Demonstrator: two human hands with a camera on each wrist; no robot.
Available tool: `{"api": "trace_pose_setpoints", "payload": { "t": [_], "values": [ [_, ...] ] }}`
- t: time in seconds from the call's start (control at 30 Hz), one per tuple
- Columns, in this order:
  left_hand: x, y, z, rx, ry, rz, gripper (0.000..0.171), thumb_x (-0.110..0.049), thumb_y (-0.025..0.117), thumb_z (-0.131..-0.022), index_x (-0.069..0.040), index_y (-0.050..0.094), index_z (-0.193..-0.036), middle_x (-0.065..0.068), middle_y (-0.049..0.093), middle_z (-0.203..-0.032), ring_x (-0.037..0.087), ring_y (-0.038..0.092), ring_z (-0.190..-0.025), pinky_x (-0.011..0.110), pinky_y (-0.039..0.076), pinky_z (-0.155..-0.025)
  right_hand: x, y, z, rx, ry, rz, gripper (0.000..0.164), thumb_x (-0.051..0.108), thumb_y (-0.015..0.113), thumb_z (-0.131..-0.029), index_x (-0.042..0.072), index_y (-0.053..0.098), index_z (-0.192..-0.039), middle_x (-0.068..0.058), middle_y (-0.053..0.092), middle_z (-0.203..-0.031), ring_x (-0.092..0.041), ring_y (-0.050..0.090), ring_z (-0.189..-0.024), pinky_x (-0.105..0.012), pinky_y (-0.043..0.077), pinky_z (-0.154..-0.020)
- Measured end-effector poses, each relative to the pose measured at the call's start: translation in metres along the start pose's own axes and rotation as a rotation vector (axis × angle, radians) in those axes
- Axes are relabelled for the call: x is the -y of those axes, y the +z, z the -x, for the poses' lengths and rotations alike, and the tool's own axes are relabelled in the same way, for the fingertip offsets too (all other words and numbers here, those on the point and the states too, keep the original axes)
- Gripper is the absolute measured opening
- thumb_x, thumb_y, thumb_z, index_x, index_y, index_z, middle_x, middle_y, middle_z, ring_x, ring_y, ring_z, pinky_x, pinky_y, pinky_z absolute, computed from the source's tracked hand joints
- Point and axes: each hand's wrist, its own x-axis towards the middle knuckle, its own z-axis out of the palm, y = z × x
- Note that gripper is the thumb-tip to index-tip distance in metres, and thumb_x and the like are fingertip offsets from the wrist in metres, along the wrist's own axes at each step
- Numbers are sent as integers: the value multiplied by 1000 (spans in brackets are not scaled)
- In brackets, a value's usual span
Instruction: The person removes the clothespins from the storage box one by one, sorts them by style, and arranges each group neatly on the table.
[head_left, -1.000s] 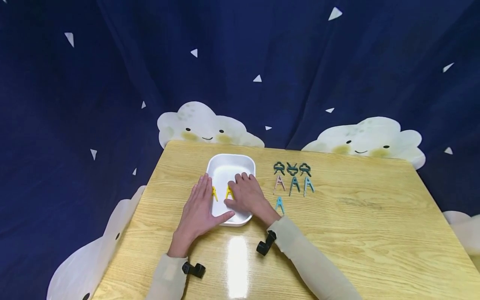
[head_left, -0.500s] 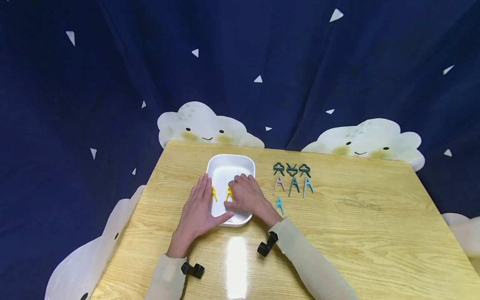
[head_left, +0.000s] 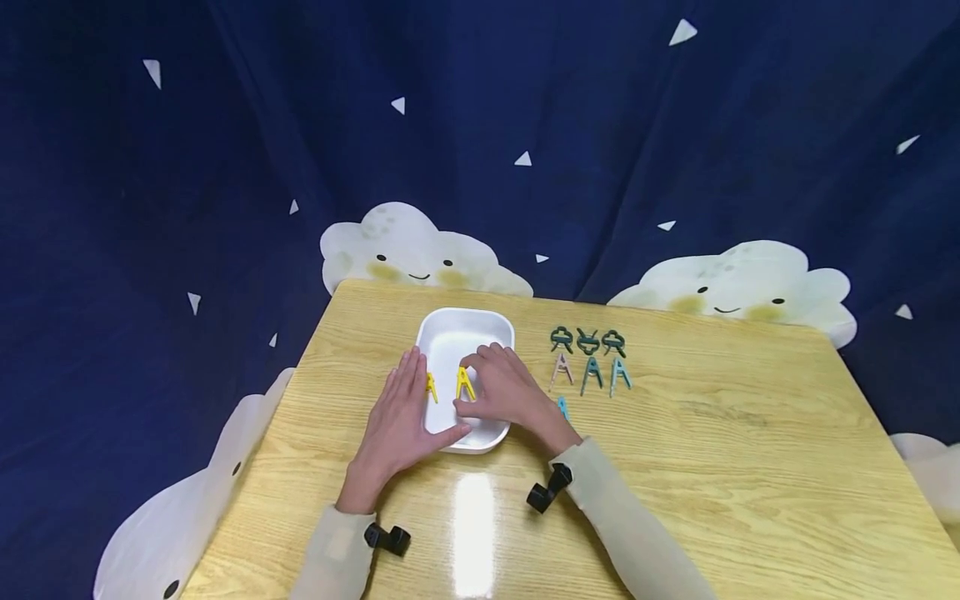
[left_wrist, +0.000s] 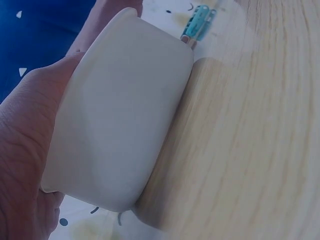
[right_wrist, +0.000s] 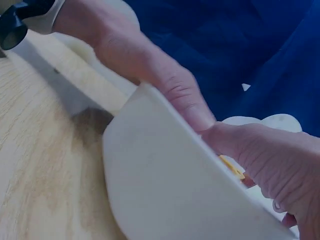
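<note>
A white rectangular tray [head_left: 453, 340] stands on the table. Along its left rim rests my left hand [head_left: 396, 429], fingers straight and thumb spread over the near end. My right hand [head_left: 504, 385] reaches in over the right rim with bent fingers. Its thumb and index finger sit at the two ends of a yellow clothespin [head_left: 462, 373], pinching it lengthwise. Another yellow clothespin [head_left: 431, 382] is partly hidden behind my left fingers. The right wrist view catches a bit of yellow clothespin [right_wrist: 231, 166] beside a fingertip, behind the tray wall [right_wrist: 165, 165].
Right of the tray, dark green cloud-shaped clips [head_left: 588, 342] form a row. Below them lie a pink clothespin [head_left: 562, 370], a dark teal one [head_left: 592, 373] and a light blue one [head_left: 619, 374]. Another blue clothespin [head_left: 562, 406] is partly covered by my right wrist.
My right wrist has swung slightly right, uncovering more of the yellow clothespin and covering part of the lone blue one. The left hand stays put on the rim.
</note>
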Motion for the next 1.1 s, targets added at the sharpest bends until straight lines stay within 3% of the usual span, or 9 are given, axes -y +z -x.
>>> {"api": "trace_pose_setpoints", "payload": {
  "t": [0.33,0.7,0.83,1.1],
  "values": [
    [-2,0,0,14,-12,8,132,-88,58,-80,4,14,-164,19,10,-174,29,7,-162,49,15,-130,-6,-22,18,-42,-46,10,63,58,74,-78,13,71,-121,-3,68,-106,-21,54,-93,-39,50,-84],
    [-4,-2,0,13,-21,8,134,-87,61,-79,4,14,-165,19,10,-174,29,8,-162,48,15,-131,-8,-41,41,-77,-4,-60,61,52,76,-75,9,71,-119,-4,71,-108,-22,56,-96,-40,49,-86],
    [-4,-2,0,22,-28,12,134,-88,61,-79,3,13,-165,17,8,-175,28,7,-162,47,13,-131,-11,-49,53,-70,30,-76,63,50,78,-76,8,71,-122,-8,72,-113,-24,57,-100,-45,50,-90],
    [-3,-1,-1,43,-48,8,135,-91,56,-78,1,12,-166,11,0,-176,26,3,-163,44,10,-131,-19,-55,73,-88,34,-87,61,48,80,-77,7,73,-122,-6,72,-109,-28,62,-107,-55,43,-113]
  ]
}}
